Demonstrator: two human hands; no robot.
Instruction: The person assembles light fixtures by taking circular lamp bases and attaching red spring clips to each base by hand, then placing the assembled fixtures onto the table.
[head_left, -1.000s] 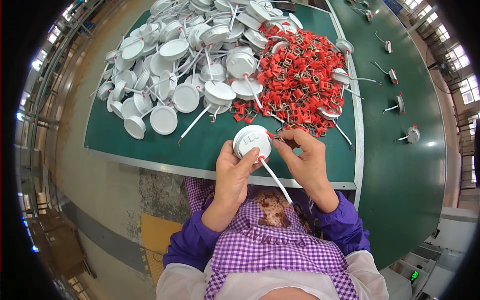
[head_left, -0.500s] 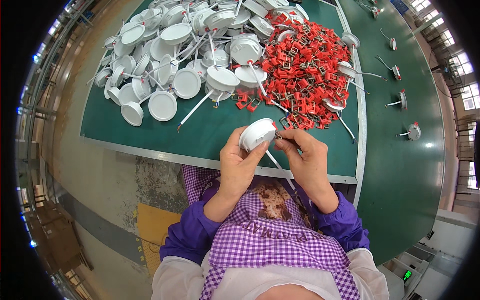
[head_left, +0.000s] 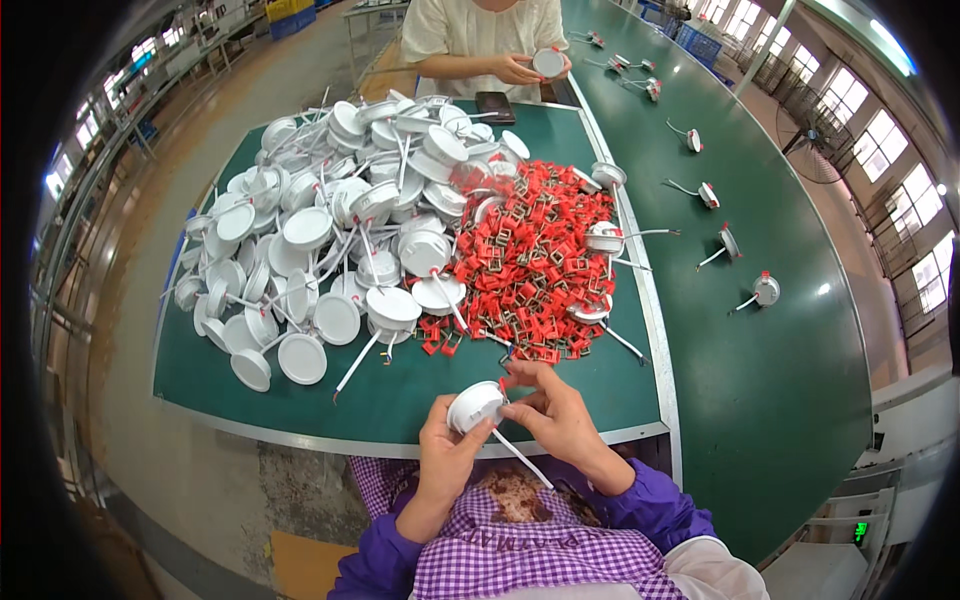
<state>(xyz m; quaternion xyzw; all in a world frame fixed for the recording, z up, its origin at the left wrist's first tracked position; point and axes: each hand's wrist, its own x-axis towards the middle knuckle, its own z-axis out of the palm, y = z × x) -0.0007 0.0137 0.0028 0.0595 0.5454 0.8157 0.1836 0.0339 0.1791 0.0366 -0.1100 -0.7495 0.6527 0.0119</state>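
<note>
Left hand [head_left: 446, 455] — half-closed, grasping a white round lamp [head_left: 474, 406]. Right hand [head_left: 550, 415] — nearly closed, pinching a red clip [head_left: 503, 384] at the lamp's right rim. Beyond the hands: heap of red clips [head_left: 540, 260]; leftward, pile of white lamps [head_left: 335, 235]. Newly in view, beyond both: a co-worker [head_left: 480, 35].

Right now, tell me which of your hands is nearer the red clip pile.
Right. The right hand is just short of the red clip pile; the left hand is farther back and leftward.
</note>
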